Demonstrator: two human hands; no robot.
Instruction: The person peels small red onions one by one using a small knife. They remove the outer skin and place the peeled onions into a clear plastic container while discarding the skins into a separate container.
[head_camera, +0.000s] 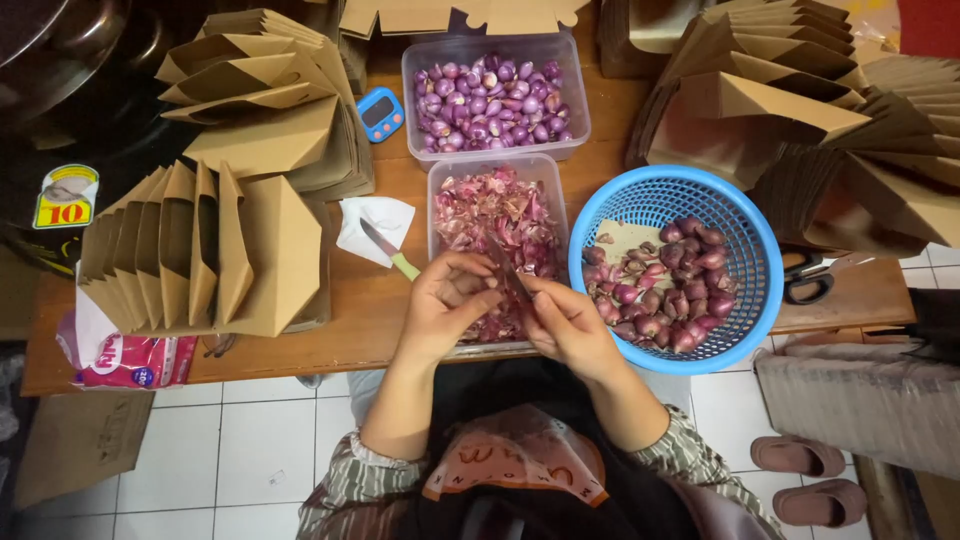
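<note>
Two bare hands meet over front edge of wooden bench (370, 300). Left hand (445, 300) curled, fingertips pinching small reddish shallot (497, 262); right hand (570, 322) closed round knife with thin dark blade (512, 272), blade touching shallot. Beneath hands: clear rectangular plastic tub of pink shallot skins (497, 215). Just right: round blue plastic basket of unpeeled shallots (745, 250). Toward back edge: clear tub of peeled purple shallots (495, 95).

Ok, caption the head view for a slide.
Left hand and right hand peel a shallot with a knife blade over a clear plastic tub of purple skins.
</note>
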